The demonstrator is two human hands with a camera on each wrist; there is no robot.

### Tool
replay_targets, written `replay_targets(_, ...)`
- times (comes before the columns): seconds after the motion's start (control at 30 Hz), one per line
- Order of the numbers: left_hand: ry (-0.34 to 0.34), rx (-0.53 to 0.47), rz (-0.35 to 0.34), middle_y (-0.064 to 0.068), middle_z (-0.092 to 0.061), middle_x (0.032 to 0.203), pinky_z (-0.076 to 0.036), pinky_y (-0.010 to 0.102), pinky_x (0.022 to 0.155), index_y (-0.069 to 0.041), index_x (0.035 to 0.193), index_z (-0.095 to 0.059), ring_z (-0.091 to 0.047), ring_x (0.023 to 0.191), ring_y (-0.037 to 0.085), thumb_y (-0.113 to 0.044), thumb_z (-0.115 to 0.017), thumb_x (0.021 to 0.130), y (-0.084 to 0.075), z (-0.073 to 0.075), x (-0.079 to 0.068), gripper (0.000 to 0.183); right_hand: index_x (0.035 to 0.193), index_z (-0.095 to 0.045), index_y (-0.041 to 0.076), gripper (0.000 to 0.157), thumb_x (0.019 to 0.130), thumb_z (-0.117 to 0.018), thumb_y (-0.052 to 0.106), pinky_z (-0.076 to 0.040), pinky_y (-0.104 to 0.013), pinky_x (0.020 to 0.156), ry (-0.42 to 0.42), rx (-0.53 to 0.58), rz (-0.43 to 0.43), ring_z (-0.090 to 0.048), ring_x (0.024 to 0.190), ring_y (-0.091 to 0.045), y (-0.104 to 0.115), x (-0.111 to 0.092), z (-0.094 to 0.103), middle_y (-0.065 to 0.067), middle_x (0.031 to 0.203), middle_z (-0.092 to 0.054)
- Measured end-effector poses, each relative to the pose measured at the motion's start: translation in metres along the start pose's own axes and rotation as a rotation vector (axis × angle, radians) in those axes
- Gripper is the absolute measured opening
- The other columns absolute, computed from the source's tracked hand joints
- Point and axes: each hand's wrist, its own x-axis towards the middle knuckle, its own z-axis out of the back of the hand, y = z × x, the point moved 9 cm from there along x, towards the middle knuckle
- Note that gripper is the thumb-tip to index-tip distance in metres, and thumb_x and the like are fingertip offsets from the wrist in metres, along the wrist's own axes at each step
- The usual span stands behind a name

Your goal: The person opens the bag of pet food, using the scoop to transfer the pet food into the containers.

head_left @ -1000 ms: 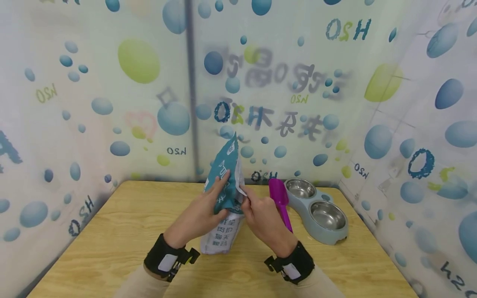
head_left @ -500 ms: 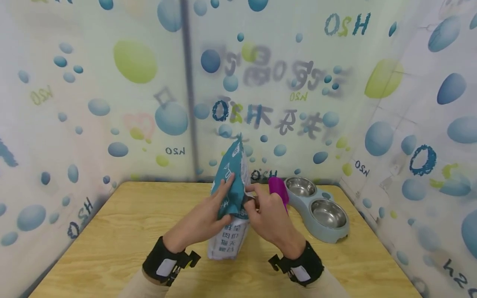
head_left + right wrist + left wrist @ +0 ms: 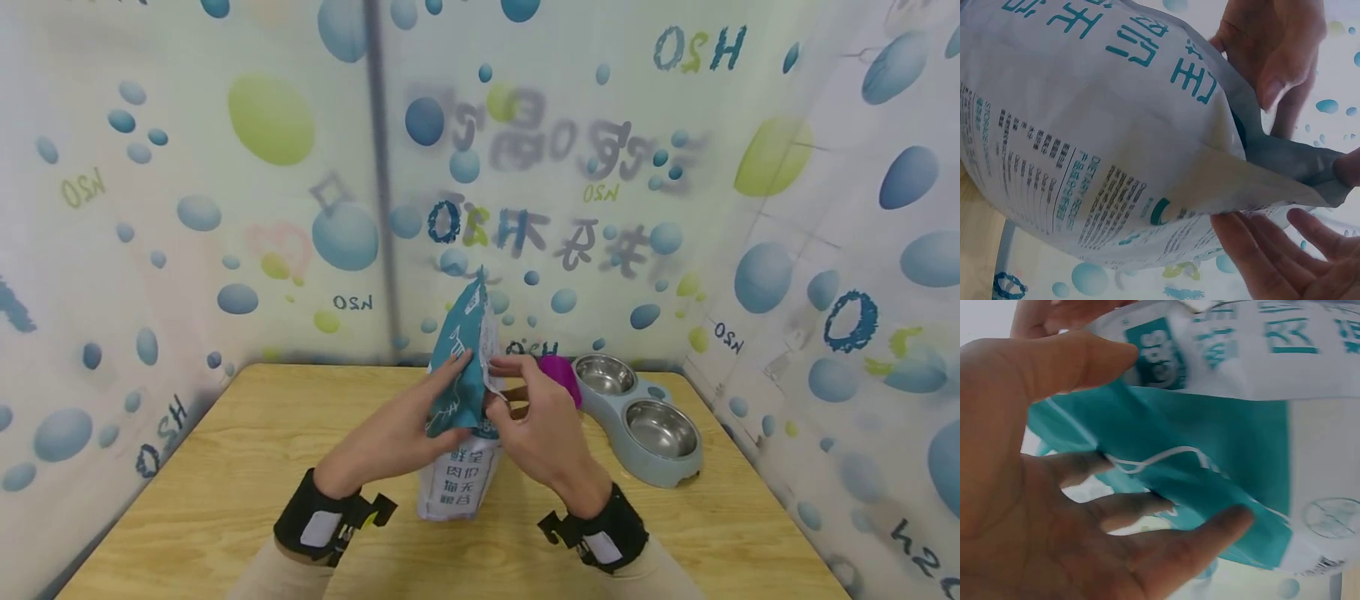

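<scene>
A tall white and teal cat food bag [image 3: 459, 479] stands on the table, its teal upper part [image 3: 467, 379] rising to a point. My left hand [image 3: 390, 433] holds that upper part from the left, fingers spread along the teal panel and thumb on the printed white face, as the left wrist view shows. From the right, my right hand [image 3: 543, 425] pinches the bag's loose edge between thumb and fingers. In the right wrist view the thumb lies on the corner flap [image 3: 1310, 165], with several fingertips [image 3: 1235, 240] below. The bag's inside cannot be seen.
Right of the hands, a light blue double pet bowl [image 3: 618, 421] with two steel dishes stands on the wooden table [image 3: 262, 450]. A magenta scoop [image 3: 561, 379] lies beside it, its handle hidden behind my right hand. Walls of printed sheeting [image 3: 300, 200] enclose the table.
The bag has shifted slightly right in view. My right fingers have spread and moved along its edge, and that hand now covers the scoop's handle. My left hand stays on the teal panel.
</scene>
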Motion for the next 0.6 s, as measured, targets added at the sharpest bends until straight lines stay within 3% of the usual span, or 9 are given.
replay_targets(0.1, -0.023, -0.013, -0.052, -0.002, -0.024, 0.162, -0.043, 0.043, 0.102, -0.037, 0.159, -0.018, -0.035, 0.14, 0.019, -0.021, -0.071, 0.094, -0.007, 0.008, 0.0, 0.085, 0.136, -0.051, 0.014, 0.039, 0.1, -0.058, 0.029, -0.055, -0.024, 0.069, 0.011, 0.013, 0.011, -0.067, 0.099, -0.013, 0.002, 0.003, -0.003, 0.001, 0.137, -0.052)
replay_targets(0.33, -0.152, -0.09, -0.129, -0.002, -0.037, 0.155, -0.047, 0.046, 0.098, -0.025, 0.157, -0.03, -0.046, 0.135, 0.024, -0.009, -0.059, 0.101, -0.022, 0.024, 0.005, 0.065, 0.14, -0.048, 0.014, 0.045, 0.102, -0.053, 0.038, -0.056, -0.033, 0.074, 0.035, 0.08, 0.065, -0.059, 0.113, -0.023, 0.006, 0.008, -0.007, 0.002, 0.137, -0.049)
replay_targets(0.47, -0.222, -0.155, -0.166, 0.003, -0.044, 0.152, -0.048, 0.047, 0.095, -0.02, 0.154, -0.036, -0.05, 0.132, 0.028, -0.015, -0.057, 0.104, -0.028, 0.029, 0.011, 0.054, 0.138, -0.05, 0.015, 0.04, 0.106, -0.047, 0.039, -0.055, -0.037, 0.074, 0.019, 0.094, 0.07, -0.057, 0.112, -0.02, 0.006, 0.012, -0.005, 0.003, 0.135, -0.052)
replay_targets(0.6, -0.27, -0.193, -0.133, 0.003, -0.051, 0.146, -0.052, 0.044, 0.091, -0.018, 0.148, -0.044, -0.055, 0.126, 0.023, -0.029, -0.053, 0.107, -0.026, 0.032, 0.016, 0.043, 0.131, -0.056, 0.015, 0.032, 0.109, -0.043, 0.035, -0.054, -0.038, 0.074, 0.003, 0.155, 0.025, -0.056, 0.108, -0.016, 0.001, 0.017, -0.003, 0.003, 0.13, -0.056)
